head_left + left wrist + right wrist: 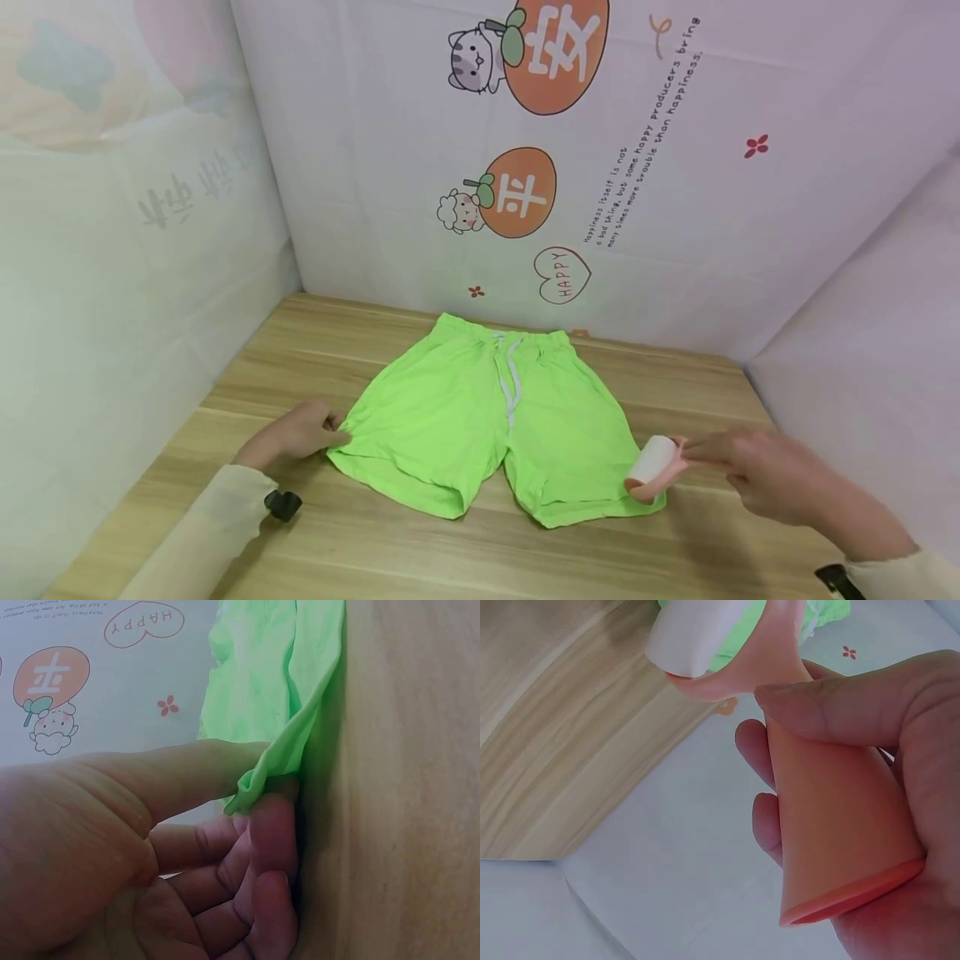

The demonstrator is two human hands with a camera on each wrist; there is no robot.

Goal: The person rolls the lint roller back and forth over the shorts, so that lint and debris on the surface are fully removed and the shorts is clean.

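Note:
Neon green shorts [435,408] with a white drawstring [512,383] lie spread on the table, waistband toward the back wall. At the hem corner of the leg on the left, my left hand [300,429] pinches the fabric; the left wrist view shows the green edge [281,754] between thumb and fingers. My right hand [765,475] grips the pink handle [836,817] of a lint roller [654,462]. The roller's white cylinder [694,634] is over the outer hem of the leg on the right. Whether it touches the cloth, I cannot tell.
The wood-grain table [420,554] is bordered by a printed white cloth backdrop [360,167] behind it, with white cloth [127,333] on the left and more white cloth [870,333] on the right.

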